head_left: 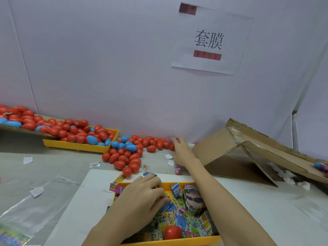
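At centre frame the right hand (181, 153), its blurred fingers unreadable, reaches red eggs (151, 148), seemingly light and slick, best pinched mid-shell, while the left hand (142, 197) curls its fingers round flimsy printed sleeves (184, 222) in the lower-centre yellow tray (177, 241).

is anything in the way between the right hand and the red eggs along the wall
Nothing visible stands in the way. The right hand is at the end of the row of red eggs by the wall, with its fingertips beside them. The cardboard box lies to the hand's right, off the path.
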{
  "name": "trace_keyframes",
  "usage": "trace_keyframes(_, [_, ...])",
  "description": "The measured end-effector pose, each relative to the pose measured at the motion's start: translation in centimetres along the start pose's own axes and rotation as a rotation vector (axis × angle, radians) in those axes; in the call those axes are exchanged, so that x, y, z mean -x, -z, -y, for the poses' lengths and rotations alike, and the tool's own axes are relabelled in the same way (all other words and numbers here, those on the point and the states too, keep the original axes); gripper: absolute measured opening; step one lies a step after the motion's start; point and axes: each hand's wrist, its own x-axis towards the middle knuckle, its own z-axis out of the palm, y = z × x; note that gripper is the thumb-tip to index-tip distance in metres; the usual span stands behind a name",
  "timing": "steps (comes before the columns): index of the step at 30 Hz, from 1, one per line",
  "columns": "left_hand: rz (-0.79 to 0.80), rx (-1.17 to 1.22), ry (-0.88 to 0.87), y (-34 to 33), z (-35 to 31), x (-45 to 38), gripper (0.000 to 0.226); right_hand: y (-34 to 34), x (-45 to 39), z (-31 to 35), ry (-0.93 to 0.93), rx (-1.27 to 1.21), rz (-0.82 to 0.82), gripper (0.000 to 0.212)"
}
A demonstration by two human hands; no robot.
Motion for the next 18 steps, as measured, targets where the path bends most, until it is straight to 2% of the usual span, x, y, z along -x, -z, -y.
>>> trace_keyframes(2, [-0.027,-0.034,-0.033,0.0,0.0,0.0,0.045,-0.1,-0.5,-0.3,0.065,-0.010,0.087,0.069])
trace_keyframes(6, [-0.050,-0.059,-0.055,0.1,0.6,0.3,0.043,-0.9,-1.3,-0.5,0.009,-0.013,-0.044,0.036])
trace_keyframes(9, [-0.069,-0.069,-0.051,0.0,0.9,0.3,0.043,0.0,-0.8,-0.7,-0.049,-0.108,-0.032,0.021])
trace_keyframes(12, [-0.114,-0.055,-0.002,0.4,0.8,0.2,0.041,2.2,2.0,0.5,-0.058,-0.364,-0.076,0.023])
trace_keyframes(14, [-0.177,-0.031,0.057,0.5,0.6,0.1,0.030,4.0,5.6,1.9,-0.047,-0.663,-0.073,0.024])
trace_keyframes(16, [-0.249,0.044,0.131,0.6,0.4,0.0,0.020,5.6,10.2,2.7,-0.014,-0.976,0.001,0.024])
trace_keyframes(18, [-0.298,0.191,0.210,0.7,-0.1,-0.1,0.034,6.8,14.7,3.3,0.011,-1.134,0.093,0.027])
